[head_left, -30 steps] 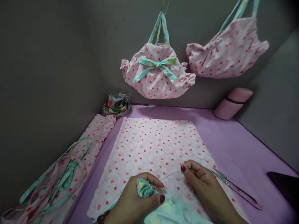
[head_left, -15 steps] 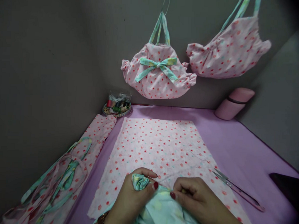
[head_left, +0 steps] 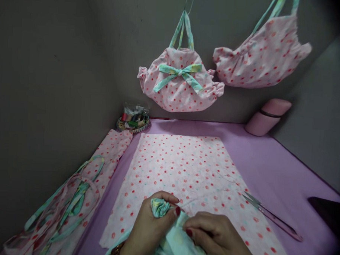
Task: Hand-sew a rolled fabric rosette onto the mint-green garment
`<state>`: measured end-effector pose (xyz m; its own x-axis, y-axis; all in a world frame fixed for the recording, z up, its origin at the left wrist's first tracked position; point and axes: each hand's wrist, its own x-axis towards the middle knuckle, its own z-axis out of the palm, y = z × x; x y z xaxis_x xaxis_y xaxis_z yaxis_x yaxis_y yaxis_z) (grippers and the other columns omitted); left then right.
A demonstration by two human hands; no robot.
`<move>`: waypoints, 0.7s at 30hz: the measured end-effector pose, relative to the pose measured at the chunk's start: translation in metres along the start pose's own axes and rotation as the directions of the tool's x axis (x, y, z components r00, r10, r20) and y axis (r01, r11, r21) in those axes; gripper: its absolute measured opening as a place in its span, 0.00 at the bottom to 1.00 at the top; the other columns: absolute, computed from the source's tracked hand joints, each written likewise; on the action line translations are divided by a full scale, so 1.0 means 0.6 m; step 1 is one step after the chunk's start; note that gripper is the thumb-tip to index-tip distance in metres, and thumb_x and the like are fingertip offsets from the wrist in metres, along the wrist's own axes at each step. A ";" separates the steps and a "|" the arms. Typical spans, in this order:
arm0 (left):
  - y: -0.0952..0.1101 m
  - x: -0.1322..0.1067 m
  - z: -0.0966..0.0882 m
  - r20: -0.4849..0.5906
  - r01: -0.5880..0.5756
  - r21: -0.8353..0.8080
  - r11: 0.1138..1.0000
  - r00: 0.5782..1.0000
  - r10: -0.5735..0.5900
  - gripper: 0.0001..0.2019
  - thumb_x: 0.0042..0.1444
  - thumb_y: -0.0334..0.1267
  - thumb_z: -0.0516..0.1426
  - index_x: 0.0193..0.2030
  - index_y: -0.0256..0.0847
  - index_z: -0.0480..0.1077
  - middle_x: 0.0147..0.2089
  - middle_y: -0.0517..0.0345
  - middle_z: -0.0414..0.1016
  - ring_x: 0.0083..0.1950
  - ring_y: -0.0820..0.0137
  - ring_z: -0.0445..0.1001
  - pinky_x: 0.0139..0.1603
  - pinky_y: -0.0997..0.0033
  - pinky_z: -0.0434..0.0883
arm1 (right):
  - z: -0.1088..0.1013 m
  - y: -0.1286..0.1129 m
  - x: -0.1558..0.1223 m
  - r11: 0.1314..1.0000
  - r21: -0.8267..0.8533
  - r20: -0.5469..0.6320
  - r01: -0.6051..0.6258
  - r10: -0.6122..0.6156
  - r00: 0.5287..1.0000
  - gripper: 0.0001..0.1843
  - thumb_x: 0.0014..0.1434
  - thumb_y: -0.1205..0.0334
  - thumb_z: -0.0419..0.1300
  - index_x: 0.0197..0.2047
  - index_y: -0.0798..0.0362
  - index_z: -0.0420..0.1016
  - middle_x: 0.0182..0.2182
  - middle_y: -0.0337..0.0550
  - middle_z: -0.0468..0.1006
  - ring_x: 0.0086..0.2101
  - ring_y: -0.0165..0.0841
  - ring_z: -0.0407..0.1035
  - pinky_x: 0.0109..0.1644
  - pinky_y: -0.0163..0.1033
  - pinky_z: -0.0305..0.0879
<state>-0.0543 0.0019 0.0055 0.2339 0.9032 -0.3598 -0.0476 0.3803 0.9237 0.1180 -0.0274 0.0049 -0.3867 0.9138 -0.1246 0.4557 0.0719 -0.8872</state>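
Mint-green fabric [head_left: 182,239] with pale yellow patches lies bunched between both hands at the bottom centre. My left hand [head_left: 152,223] is closed on it, with a gathered, rolled end poking out between thumb and fingers. Its thumb presses the fabric's edge. My right hand [head_left: 213,233] pinches the same fabric just to the right, thumb against the curled fingers. Whether a needle sits in that pinch cannot be made out. Beneath the hands is a flat sheet of pink dotted cloth [head_left: 180,161], with a thin thread trailing over it.
Pink-handled scissors [head_left: 273,216] lie right of the cloth, near a dark flat object [head_left: 325,214]. A pink bottle [head_left: 267,116] leans at the back. Ribbons [head_left: 75,198] lie at left, a thread basket [head_left: 133,122] behind them. Two dotted bags hang above, one with a bow [head_left: 179,72].
My right hand has moved slightly left and down, closer to my left hand. My left hand keeps its hold on the green fabric. The view has shifted a little.
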 end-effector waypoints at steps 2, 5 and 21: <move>0.000 0.001 0.000 -0.002 0.001 0.015 1.000 1.000 -0.001 0.15 0.43 0.43 0.64 0.33 0.35 0.67 0.23 0.63 0.65 0.23 0.77 0.59 0.24 0.78 0.57 | 0.002 0.004 0.002 1.000 0.011 0.007 -0.014 0.014 1.000 0.14 0.61 0.60 0.49 0.30 0.52 0.73 0.23 0.38 0.73 0.25 0.29 0.66 0.28 0.31 0.59; 0.000 0.001 0.000 -0.017 0.010 0.019 1.000 1.000 -0.009 0.14 0.43 0.42 0.63 0.32 0.35 0.68 0.22 0.64 0.64 0.23 0.77 0.59 0.24 0.78 0.57 | 0.001 0.004 0.000 1.000 -0.029 -0.008 0.005 -0.006 1.000 0.16 0.64 0.58 0.43 0.36 0.52 0.70 0.26 0.39 0.73 0.27 0.30 0.66 0.31 0.32 0.61; 0.004 0.000 -0.002 -0.027 0.030 -0.020 0.999 0.999 -0.030 0.15 0.43 0.43 0.64 0.33 0.36 0.67 0.22 0.65 0.64 0.22 0.78 0.59 0.23 0.79 0.57 | -0.012 -0.007 -0.002 0.998 -0.022 -0.068 0.060 -0.061 0.996 0.16 0.60 0.67 0.50 0.40 0.44 0.78 0.29 0.37 0.80 0.33 0.35 0.74 0.37 0.34 0.68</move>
<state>-0.0555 0.0031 0.0075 0.2087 0.8964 -0.3910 -0.0598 0.4108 0.9098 0.1223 -0.0259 0.0121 -0.3585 0.9327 -0.0396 0.4491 0.1351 -0.8832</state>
